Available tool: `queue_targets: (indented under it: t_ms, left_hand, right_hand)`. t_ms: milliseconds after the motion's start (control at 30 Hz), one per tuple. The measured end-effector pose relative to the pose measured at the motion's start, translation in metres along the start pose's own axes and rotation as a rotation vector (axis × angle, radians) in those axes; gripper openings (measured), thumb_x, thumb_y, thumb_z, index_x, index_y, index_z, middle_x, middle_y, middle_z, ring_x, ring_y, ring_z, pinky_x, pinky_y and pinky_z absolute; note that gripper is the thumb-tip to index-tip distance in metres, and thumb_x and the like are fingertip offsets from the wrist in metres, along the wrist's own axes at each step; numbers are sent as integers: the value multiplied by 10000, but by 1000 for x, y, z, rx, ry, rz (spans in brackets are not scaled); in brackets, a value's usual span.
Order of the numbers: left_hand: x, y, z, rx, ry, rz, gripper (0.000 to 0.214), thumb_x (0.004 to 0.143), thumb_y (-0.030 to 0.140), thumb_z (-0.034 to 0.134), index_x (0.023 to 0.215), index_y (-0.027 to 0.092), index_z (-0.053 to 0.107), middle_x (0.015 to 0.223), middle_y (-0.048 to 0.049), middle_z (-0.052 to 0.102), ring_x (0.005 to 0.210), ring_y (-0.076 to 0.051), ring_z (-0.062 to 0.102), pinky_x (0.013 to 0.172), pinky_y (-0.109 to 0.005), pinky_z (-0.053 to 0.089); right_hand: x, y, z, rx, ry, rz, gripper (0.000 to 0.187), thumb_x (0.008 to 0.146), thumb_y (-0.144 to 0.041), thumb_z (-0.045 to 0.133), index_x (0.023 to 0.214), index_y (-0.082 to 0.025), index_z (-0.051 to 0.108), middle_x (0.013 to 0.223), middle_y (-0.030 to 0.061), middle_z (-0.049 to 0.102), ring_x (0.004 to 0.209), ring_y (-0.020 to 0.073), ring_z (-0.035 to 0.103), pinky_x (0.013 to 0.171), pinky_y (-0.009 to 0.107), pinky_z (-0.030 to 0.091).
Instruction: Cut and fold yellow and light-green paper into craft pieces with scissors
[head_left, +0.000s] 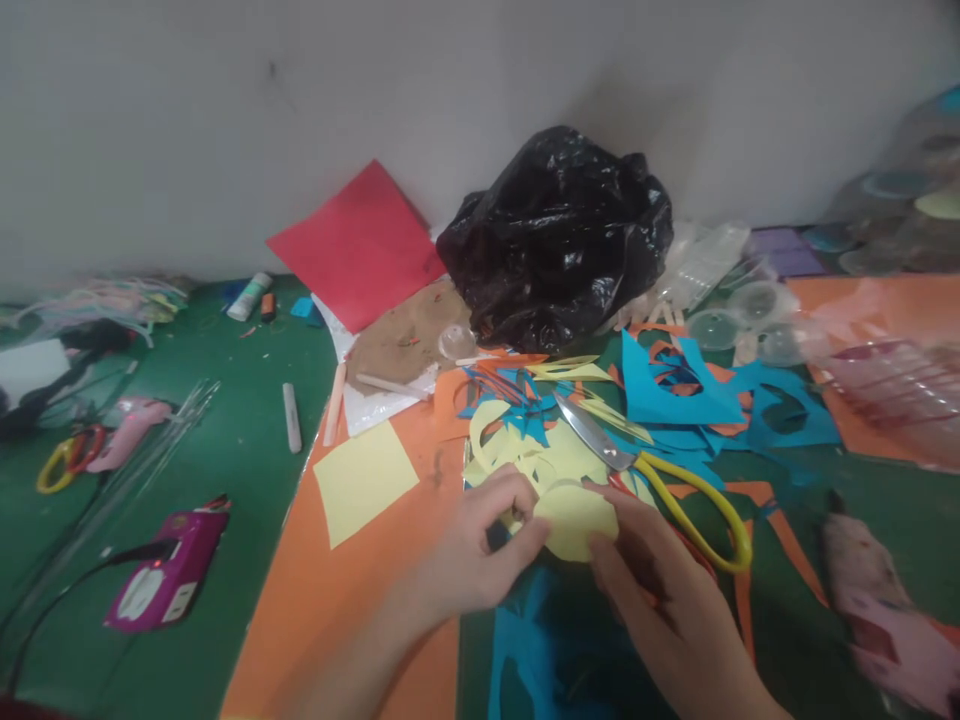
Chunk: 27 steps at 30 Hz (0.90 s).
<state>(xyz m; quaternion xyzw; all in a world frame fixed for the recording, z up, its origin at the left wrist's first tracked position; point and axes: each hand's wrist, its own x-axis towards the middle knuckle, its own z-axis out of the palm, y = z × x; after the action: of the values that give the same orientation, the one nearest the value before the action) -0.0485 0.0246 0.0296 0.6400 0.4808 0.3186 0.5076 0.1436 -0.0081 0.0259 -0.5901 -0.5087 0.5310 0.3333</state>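
Observation:
A pale yellow paper circle (574, 525) is held up over the paper scraps. My left hand (491, 545) pinches its left edge between thumb and fingers. On its right edge, the thumb and fingers of my right hand (660, 580) close on it. Just beyond my right hand lie scissors with yellow handles (694, 500), their blades apart over the scraps. Yellow paper offcuts (540, 450) are heaped behind the circle. A yellow paper square (366, 482) lies to the left on a large orange sheet (337, 620).
A black plastic bag (559, 240) stands by the wall beside a red sheet (360, 245). Blue offcuts (675, 385) spread to the right. At left are a pink glue gun (131, 430), a corded purple power strip (169, 565) and a white stick (292, 418). Plastic cups (757, 305) sit back right.

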Motion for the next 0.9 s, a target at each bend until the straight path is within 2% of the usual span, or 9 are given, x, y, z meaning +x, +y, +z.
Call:
queue_targets:
  t_ms: [167, 400, 500, 700, 900]
  left_hand:
    - [-4, 2, 0, -39, 8, -91, 409, 929, 532, 476, 703, 207, 373, 760, -2, 447, 729, -143, 438, 704, -274, 384]
    - [-3, 1, 1, -74, 24, -150, 401, 910, 523, 511, 713, 204, 368, 743, 15, 414, 719, -134, 400, 681, -263, 343]
    - [-2, 0, 1, -70, 27, -151, 387, 911, 510, 508, 721, 204, 368, 736, 21, 404, 698, -129, 379, 664, -260, 336]
    - [-2, 1, 1, -98, 16, -186, 385, 897, 524, 514, 726, 205, 381, 717, 32, 394, 682, -125, 373, 650, -259, 320]
    - [2, 4, 6, -68, 14, -206, 387, 869, 535, 540, 720, 205, 404, 681, 40, 411, 654, -118, 386, 629, -254, 320]
  right_hand:
    - [-2, -4, 4, 12, 9, -82, 463, 945, -576, 499, 1222, -231, 637, 700, 17, 582, 593, 156, 546, 586, 243, 485]
    - [11, 16, 4, 74, -50, -101, 541, 937, -584, 513, 1283, -177, 602, 616, -28, 464, 565, 149, 493, 544, 248, 438]
    - [16, 18, 6, 159, -78, -72, 555, 907, -605, 560, 1265, -182, 593, 619, -26, 493, 570, 153, 531, 543, 247, 450]
    - [11, 7, 13, 265, 11, -12, 607, 858, -674, 587, 1211, -181, 587, 589, -35, 503, 565, 152, 525, 540, 256, 417]
    - [13, 10, 2, 279, -46, 16, 662, 854, -706, 572, 1233, -163, 553, 570, -29, 518, 533, 148, 492, 523, 262, 412]
